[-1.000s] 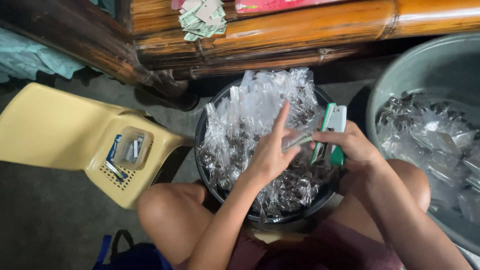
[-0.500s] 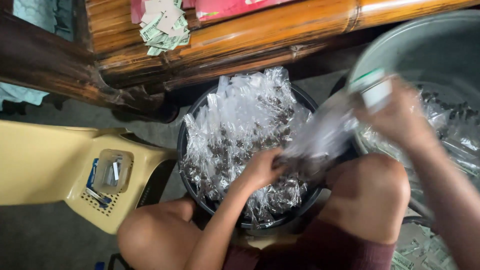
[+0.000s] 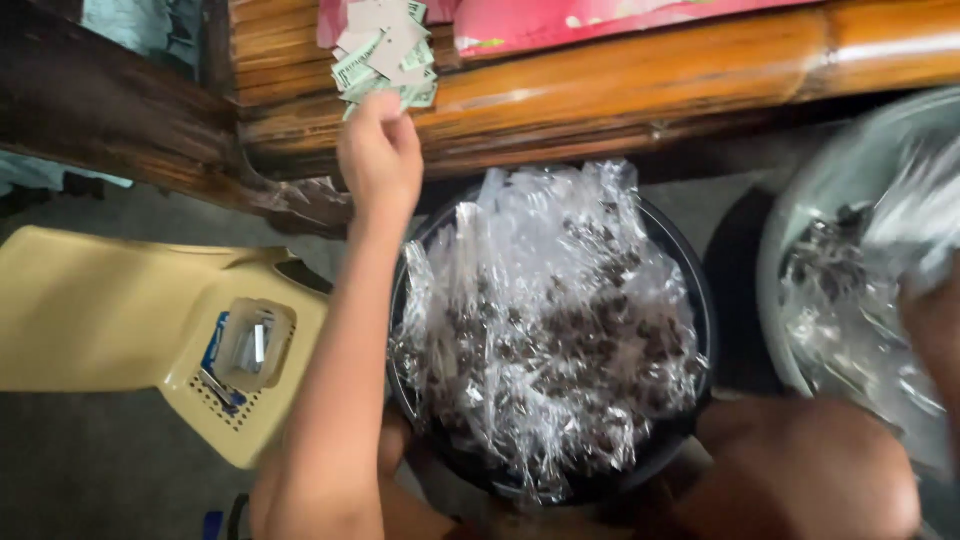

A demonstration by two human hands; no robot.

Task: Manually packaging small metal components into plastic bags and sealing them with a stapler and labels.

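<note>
Overhead, left hand (image 3: 379, 158) at paper slips (image 3: 385, 52)

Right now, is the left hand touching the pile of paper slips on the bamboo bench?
Touching. The head view shows the left hand with its fingertips meeting the lower edge of the paper slips, no gap visible.

Bag-filled bucket (image 3: 700, 330) probably blocking floor
</note>
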